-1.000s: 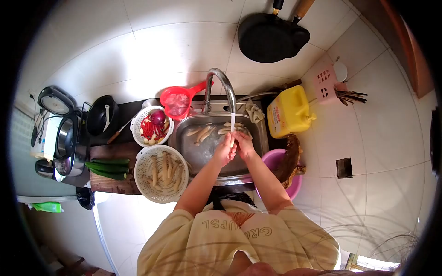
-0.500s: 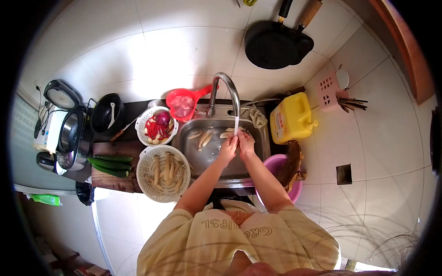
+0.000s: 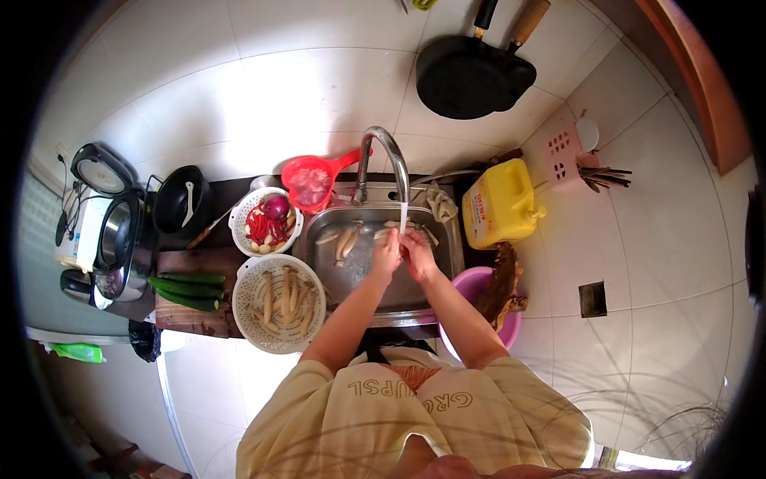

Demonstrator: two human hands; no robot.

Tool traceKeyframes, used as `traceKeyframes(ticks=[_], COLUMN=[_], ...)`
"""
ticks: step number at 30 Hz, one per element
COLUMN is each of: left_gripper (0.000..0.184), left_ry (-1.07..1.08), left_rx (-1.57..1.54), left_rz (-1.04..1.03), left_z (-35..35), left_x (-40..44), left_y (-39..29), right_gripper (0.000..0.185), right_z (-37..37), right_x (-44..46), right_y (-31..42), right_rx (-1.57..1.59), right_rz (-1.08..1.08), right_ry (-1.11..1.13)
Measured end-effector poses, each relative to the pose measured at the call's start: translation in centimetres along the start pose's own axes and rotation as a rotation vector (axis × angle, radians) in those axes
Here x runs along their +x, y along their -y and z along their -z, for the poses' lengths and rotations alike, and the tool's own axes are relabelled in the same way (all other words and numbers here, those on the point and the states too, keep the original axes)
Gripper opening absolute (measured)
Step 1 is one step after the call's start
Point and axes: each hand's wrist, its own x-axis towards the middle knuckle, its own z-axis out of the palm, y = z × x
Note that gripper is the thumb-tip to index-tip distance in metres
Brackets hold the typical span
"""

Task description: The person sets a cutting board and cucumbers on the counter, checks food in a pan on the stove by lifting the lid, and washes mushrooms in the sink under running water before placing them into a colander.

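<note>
Water runs from the curved faucet (image 3: 383, 144) onto my two hands, which are close together over the metal sink (image 3: 359, 303). My left hand (image 3: 386, 254) has its fingers curled under the stream. Beside it, my right hand (image 3: 416, 254) is curled too, and whatever lies between them is too small to make out. Several pale long mushrooms (image 3: 347, 242) lie in the sink behind and left of my hands. More mushrooms (image 3: 286, 297) rest in a white colander (image 3: 246, 323) at the sink's left.
Left are a small basket (image 3: 238, 231) with red chilies and an onion, a red strainer (image 3: 309, 182), cucumbers (image 3: 187, 291) on a wooden board (image 3: 199, 323) and a rice cooker (image 3: 120, 239). Right are a yellow jug (image 3: 501, 203) and a pink basin (image 3: 515, 329). Pans (image 3: 471, 77) hang above.
My hands stay under the running water, with their fingers slightly shifted. The water pooled in the sink looks lower than a second ago. The whole view has swayed a little.
</note>
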Motion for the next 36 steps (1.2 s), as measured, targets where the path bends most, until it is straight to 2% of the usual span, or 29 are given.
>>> traceKeyframes(ticks=[4, 6, 7, 9, 10, 13, 15, 19, 22, 25, 27, 29, 32, 34, 35, 36], left_gripper=[0.048, 0.046, 0.046, 0.042, 0.042, 0.039, 0.038, 0.037, 0.036, 0.034, 0.027, 0.023, 0.02, 0.026, 0.026, 0.032], left_ry=[0.063, 0.111, 0.112, 0.31, 0.311, 0.411, 0.312, 0.338, 0.218, 0.098, 0.1, 0.017, 0.205, 0.1, 0.1, 0.06], left_rx=[0.097, 0.048, 0.048, -0.207, -0.207, -0.35, -0.085, -0.092, -0.051, 0.004, -0.008, 0.066, -0.19, 0.001, -0.001, 0.056], left_rz=[0.09, 0.244, 0.244, 0.36, 0.358, 0.283, 0.187, 0.123, 0.123, 0.03, -0.149, -0.267, -0.456, -0.28, -0.281, -0.079], left_z=[0.1, -0.2, -0.1, 0.1, 0.3, 0.2, -0.4, 1.1, 1.2, 0.3, -0.5, -0.8, -0.3, 0.5, 0.3, 0.1], left_x=[-0.7, -0.8, -0.5, 0.4, 0.8, 0.4, -0.9, 0.2, 0.3, -0.3, -0.9, 0.0, 1.1, 0.7, 0.2, -0.5], left_y=[-1.0, -0.9, -0.6, -0.1, 0.1, -0.7, -1.4, 0.7, 0.0, -0.2, 0.7, 2.6, 3.6, 2.0, 1.4, 0.6], right_gripper=[0.013, 0.01, 0.01, 0.009, 0.009, 0.009, 0.008, 0.007, 0.009, 0.012, 0.017, 0.021, 0.025, 0.027, 0.027, 0.028], right_z=[0.7, 0.7, 0.4, 0.0, 0.2, 0.3, 0.3, -0.1, -0.9, -0.6, -0.5, -1.1, -0.8, -0.3, 0.2, -0.2], right_x=[0.4, 0.5, 0.1, -0.6, -0.4, -0.3, -0.3, 0.6, -1.4, -0.6, 0.0, -0.2, -0.7, -0.6, -0.1, -0.4], right_y=[0.3, 0.7, 1.0, 1.4, 1.1, 1.1, 2.1, 1.5, 1.2, 0.5, 0.4, 0.6, 0.5, 0.1, -0.3, -0.1], right_rx=[-0.011, -0.06, -0.061, 0.048, 0.048, 0.119, -0.04, -0.081, -0.079, -0.144, -0.234, -0.088, -0.072, -0.035, -0.117, -0.198], right_rz=[-0.023, -0.109, -0.108, -0.103, -0.101, -0.086, -0.018, 0.048, 0.037, 0.038, 0.042, 0.024, 0.021, 0.01, 0.017, 0.022], right_ry=[0.038, -0.058, -0.059, -0.094, -0.093, -0.004, 0.012, -0.052, 0.134, 0.034, -0.015, -0.038, 0.043, 0.073, 0.059, 0.044])
